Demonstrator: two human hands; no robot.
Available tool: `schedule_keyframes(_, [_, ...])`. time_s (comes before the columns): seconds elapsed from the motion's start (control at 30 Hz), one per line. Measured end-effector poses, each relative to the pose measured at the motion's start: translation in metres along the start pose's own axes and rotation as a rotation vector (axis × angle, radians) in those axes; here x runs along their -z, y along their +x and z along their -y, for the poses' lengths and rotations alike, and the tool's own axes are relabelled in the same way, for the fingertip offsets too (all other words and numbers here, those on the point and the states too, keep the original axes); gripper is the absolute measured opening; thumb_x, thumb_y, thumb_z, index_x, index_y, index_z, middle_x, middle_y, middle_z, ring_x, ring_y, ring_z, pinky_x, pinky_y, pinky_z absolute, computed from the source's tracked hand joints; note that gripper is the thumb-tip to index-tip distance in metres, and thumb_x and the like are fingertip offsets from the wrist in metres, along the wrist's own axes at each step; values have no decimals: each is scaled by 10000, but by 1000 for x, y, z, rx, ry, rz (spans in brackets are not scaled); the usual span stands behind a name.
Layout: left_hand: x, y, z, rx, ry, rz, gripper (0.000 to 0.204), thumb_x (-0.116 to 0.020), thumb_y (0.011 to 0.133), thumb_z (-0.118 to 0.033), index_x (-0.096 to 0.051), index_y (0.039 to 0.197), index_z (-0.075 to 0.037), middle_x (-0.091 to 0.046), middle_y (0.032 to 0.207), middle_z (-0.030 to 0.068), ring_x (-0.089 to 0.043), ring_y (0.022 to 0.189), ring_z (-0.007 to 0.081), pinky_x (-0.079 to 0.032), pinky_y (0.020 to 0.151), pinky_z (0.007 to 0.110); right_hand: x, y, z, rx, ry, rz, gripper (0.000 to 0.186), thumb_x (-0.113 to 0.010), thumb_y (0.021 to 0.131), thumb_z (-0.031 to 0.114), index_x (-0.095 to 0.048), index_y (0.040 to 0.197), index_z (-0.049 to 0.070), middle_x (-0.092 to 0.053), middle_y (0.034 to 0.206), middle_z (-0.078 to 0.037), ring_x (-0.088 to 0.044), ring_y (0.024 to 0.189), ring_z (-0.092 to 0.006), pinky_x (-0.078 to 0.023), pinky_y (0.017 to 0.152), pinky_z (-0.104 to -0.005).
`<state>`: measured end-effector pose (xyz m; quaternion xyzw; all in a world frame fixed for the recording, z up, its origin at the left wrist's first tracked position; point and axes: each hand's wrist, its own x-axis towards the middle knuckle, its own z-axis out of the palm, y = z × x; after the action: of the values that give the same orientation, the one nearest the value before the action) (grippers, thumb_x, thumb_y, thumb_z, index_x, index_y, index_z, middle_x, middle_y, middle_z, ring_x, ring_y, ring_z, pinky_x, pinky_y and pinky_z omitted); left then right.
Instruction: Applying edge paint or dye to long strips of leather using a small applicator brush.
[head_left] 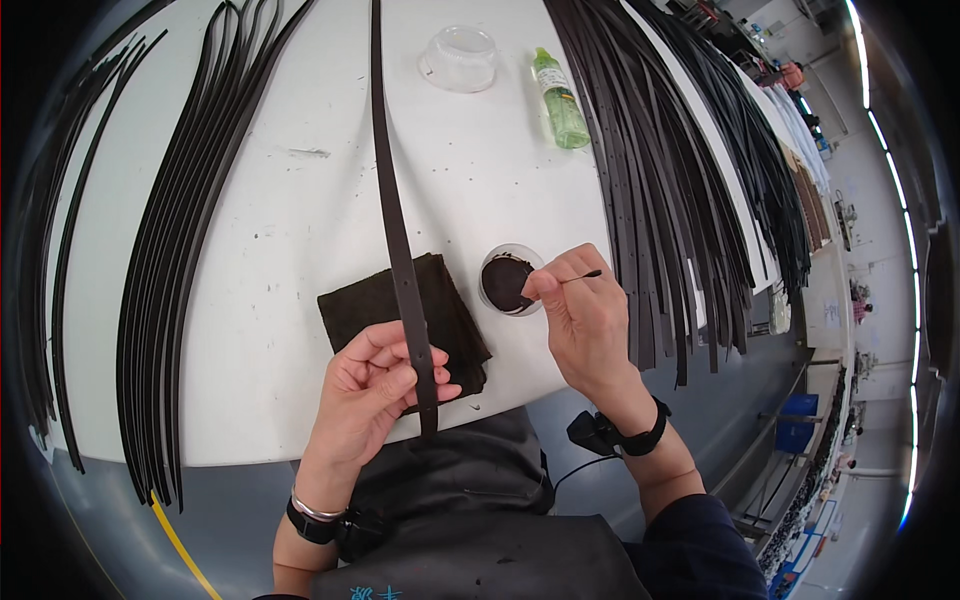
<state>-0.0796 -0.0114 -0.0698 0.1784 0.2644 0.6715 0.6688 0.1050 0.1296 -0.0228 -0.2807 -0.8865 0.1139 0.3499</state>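
Observation:
My left hand is closed around the lower end of a long, dark leather strap with small holes in it. The strap runs away from me to the far edge of the view. In my right hand a thin cotton swab is pinched, its dark tip sticking out past the fingers to the right. Right beside that hand, partly covered by its fingertips, stands a small clear cup with a black substance in it. A folded dark cloth lies under the strap and my left hand.
Bundles of dark straps lie on the white table, one bundle at left and a larger one at right, hanging past the near edge. Farther back are a green bottle and a clear plastic tub.

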Motion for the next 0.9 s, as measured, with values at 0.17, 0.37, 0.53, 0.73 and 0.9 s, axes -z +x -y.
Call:
schedule_keyframes(0.17, [0, 1, 0, 9, -10, -1, 306, -520, 913, 16, -491, 1218, 5, -629, 1054, 175, -654, 944, 237, -565, 847, 452, -2, -1, -2, 21, -89, 52, 190, -566, 901, 75, -589, 730, -4, -585, 686, -65, -537, 700, -254, -438, 574, -339])
schedule_keyframes(0.37, [0, 1, 1, 0, -5, 8, 305, -523, 914, 11, -490, 1217, 5, -629, 1058, 177, -655, 948, 241, -565, 847, 452, 1, 0, -2, 25, -74, 28, 219, -547, 921, 91, -593, 729, -5, -581, 699, -65, -531, 692, -247, -432, 606, -327])
schedule_keyframes(0.53, [-1, 1, -1, 15, -9, 5, 310, -520, 911, 19, -494, 1220, 9, -628, 1063, 179, -652, 955, 245, -560, 856, 457, 17, -1, 16, -245, 205, -76, 263, -507, 953, 117, -584, 734, -5, -583, 713, -61, -518, 649, -183, -407, 619, -296])
schedule_keyframes(0.73, [-4, 0, -4, 50, 9, -22, 316, -517, 906, 34, -493, 1221, 17, -624, 1082, 176, -647, 964, 240, -553, 875, 454, 17, 1, 32, -479, 758, -107, 403, -342, 1029, 179, -587, 792, -36, -610, 791, -85, -549, 698, -133, -431, 701, -247])
schedule_keyframes(0.9, [-6, 2, -4, 46, -21, -28, 320, -517, 908, 41, -490, 1226, 17, -618, 1092, 176, -639, 980, 236, -551, 888, 444, 15, 8, 48, -251, 527, -41, 319, -396, 1001, 108, -588, 781, -20, -619, 739, -91, -561, 700, -187, -447, 683, -290])
